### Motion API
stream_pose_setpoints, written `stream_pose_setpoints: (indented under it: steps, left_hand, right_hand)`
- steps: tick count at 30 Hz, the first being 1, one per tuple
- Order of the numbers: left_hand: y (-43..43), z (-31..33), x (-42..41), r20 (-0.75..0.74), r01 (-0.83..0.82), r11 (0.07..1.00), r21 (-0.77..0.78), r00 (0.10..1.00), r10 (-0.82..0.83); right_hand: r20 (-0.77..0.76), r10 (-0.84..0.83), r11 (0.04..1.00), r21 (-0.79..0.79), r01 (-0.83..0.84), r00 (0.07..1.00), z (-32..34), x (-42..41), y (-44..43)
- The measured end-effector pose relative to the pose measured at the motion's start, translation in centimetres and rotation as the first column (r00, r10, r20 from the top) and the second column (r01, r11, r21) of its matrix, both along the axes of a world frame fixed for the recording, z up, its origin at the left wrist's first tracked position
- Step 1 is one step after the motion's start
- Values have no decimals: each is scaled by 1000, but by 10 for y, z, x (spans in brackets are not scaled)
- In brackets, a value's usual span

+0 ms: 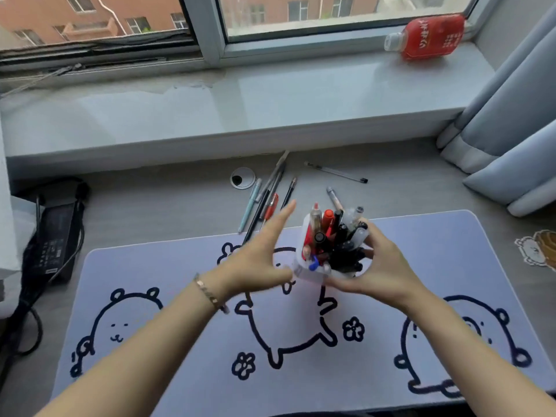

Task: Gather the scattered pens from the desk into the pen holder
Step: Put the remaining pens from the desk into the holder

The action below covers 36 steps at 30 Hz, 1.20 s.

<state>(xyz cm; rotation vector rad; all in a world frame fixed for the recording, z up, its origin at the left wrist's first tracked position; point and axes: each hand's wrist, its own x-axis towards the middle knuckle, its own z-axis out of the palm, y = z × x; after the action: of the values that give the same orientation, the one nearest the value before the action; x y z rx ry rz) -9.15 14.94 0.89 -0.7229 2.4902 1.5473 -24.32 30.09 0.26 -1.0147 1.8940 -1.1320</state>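
Observation:
A white pen holder [304, 270] packed with several pens [334, 236] is held over the middle of the desk mat, tilted away from me. My right hand [382, 266] grips its right side. My left hand [258, 254] is open just left of the holder, fingers spread and pointing up toward the loose pens, holding nothing. A loose cluster of pens lies on the desk beyond the mat: a light blue pen [250, 206], a red pen [270, 207], long dark pens [272, 185] and a short black one [289, 191]. A thin clear pen [335, 172] lies apart, and a grey pen [334, 197] sits behind the holder.
A lilac desk mat [180, 341] with bear drawings covers the near desk. A cable grommet [242, 178] sits by the pens. A black power adapter [57, 236] with cable lies at left. A red bottle [427, 36] lies on the windowsill; a curtain [511, 130] hangs at right.

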Motion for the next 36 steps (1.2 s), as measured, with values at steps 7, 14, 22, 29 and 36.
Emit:
stream_pose_setpoints:
  steps: [7,14,22,29,36]
  left_hand:
    - [-78,-50,-58,160,-457,777,-433,809,565]
    - [-100,-79,-98,311,-329,788,-520,787,533]
    - [-100,-90,-87,225,-239,796,-555,879,420]
    - [-77,-35,-67,-42,-558,814,-161,828,559]
    - [-22,43,-32,-195,-505,579,641,622,758]
  right_hand:
    - [-31,-103,992,72,105,994,-16,-35,-15]
    - [-53,-87,980,173,95,995,-28,-41,-29]
    - [-48,-104,978,175,111,993,-26,-38,-32]
    - [-66,-123,980,147,131,990,-22,-25,-20]
    - [-62,-29,988,153,38,998,-20,4,-10]
